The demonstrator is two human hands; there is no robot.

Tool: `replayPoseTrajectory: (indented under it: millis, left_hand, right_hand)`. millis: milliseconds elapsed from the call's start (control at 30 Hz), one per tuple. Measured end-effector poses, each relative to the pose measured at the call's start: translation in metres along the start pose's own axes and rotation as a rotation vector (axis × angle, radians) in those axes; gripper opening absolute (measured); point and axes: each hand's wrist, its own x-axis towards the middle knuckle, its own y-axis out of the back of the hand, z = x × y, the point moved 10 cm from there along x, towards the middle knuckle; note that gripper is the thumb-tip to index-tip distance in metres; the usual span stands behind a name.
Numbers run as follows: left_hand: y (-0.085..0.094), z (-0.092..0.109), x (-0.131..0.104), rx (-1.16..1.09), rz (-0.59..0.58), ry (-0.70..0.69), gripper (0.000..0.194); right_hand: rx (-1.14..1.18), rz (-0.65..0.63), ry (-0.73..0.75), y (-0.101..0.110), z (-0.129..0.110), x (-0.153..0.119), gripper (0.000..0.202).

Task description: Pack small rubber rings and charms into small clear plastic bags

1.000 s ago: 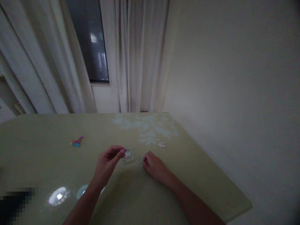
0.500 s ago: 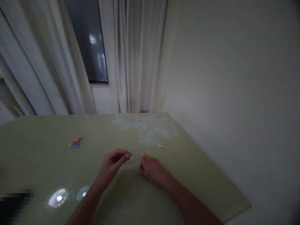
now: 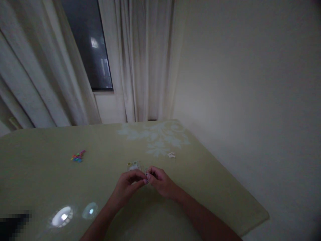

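Note:
My left hand [image 3: 131, 185] and my right hand [image 3: 162, 181] meet above the middle of the table, fingertips pinched together. Between them is something small that I cannot make out; the fingers hide most of it. Just beyond my left hand lies a clear plastic piece [image 3: 134, 165] with small round parts, partly covered by the hand. A few small white pieces [image 3: 171, 155] lie farther off, to the right. Well to the left is a little heap of brightly coloured small pieces [image 3: 78, 156].
The green table [image 3: 220, 197] has a pale floral pattern [image 3: 157, 135] near its far edge. Lights reflect off its glossy top at the lower left. Behind it hang curtains [image 3: 140, 60] beside a dark window [image 3: 87, 43]; a bare wall [image 3: 238, 83] stands on the right.
My left hand has moved right and nearer to me, off the clear plastic piece, which now shows more. The fingertips of both hands have come together. The view has shifted slightly.

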Motion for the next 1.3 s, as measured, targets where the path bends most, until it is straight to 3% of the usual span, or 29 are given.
replayPoseTrajectory:
  millis: [200,400,533,767,933,1033,1133,1300]
  left_hand:
    - [0.006,0.001,-0.002,-0.047,0.065,-0.012,0.022]
    - [0.012,0.013,-0.001,0.106,0.105,-0.137,0.015]
    - [0.010,0.010,0.000,0.083,0.114,-0.127,0.018]
    - [0.009,0.012,-0.001,0.105,0.121,-0.127,0.020]
    - [0.015,0.002,-0.001,0.085,0.162,-0.061,0.025]
    - [0.021,0.001,-0.001,0.099,0.206,-0.072,0.025]
    - [0.027,-0.003,-0.001,0.128,0.230,-0.067,0.027]
    - [0.031,-0.003,0.001,0.155,0.228,-0.084,0.024]
  right_hand:
    - [0.188,0.012,-0.102,-0.003,0.019,0.000,0.048]
    - [0.230,0.058,-0.072,0.003,0.022,0.004,0.047]
    - [0.208,0.100,-0.097,0.008,0.025,0.005,0.048]
    - [0.188,0.150,-0.086,0.012,0.014,0.005,0.048]
    - [0.126,0.200,-0.042,0.014,0.006,0.005,0.042]
    - [-0.008,0.249,0.019,0.022,0.005,0.005,0.035]
    - [-0.360,0.312,0.068,0.033,0.007,0.004,0.023]
    - [-0.768,0.165,0.024,0.026,0.025,0.009,0.025]
